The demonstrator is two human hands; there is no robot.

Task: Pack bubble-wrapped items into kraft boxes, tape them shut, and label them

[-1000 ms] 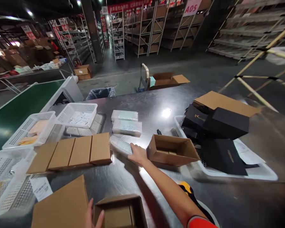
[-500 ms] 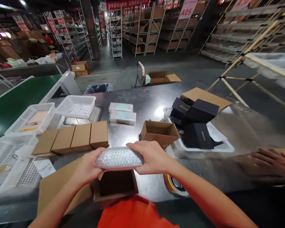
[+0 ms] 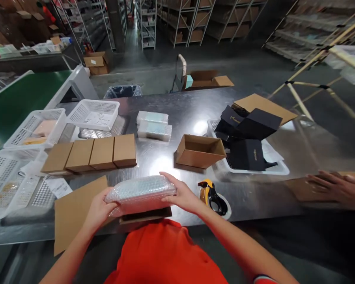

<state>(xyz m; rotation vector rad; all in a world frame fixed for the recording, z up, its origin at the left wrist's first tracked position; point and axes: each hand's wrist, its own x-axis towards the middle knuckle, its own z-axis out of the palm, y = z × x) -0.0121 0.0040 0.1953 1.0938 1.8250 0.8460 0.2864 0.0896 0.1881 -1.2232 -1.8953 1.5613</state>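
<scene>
Where lower centre of frame shows both hands: bubble-wrapped packet gripped at both ends — left hand curled on left end, right hand clasped on right end. Held just above open carton at table near edge. Tape dispenser just right. Co-worker's hand flat, far right.
</scene>
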